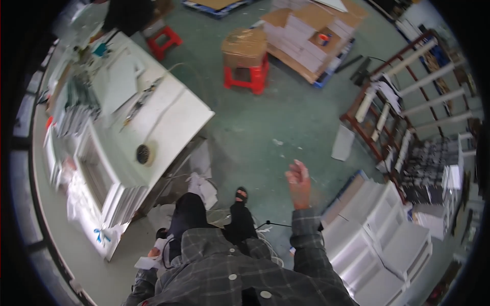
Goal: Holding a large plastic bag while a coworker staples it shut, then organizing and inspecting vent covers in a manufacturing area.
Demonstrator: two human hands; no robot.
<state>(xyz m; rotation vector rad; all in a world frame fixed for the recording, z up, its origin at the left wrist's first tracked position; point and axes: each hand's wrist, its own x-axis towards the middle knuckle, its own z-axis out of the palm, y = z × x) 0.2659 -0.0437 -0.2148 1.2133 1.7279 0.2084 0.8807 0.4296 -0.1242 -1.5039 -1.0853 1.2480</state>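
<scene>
My right hand (298, 184) is raised in front of me over the green floor, slightly blurred, its fingers loosely bent and apart with nothing in them. Low by my left hip is my left hand (154, 252), mostly hidden and closed around something white (147, 262) whose kind I cannot make out. To my left stands a white worktable (176, 120). White rectangular frames (109, 176) are stacked on its near end, beside a roll of tape (144, 154).
White box-like units (370, 234) stand close on my right. Behind them is a brown metal rack (365, 120). Ahead are a red stool (247, 76) with a cardboard top and stacked cartons (301, 43) on a pallet. Another person (127, 15) is at the table's far end.
</scene>
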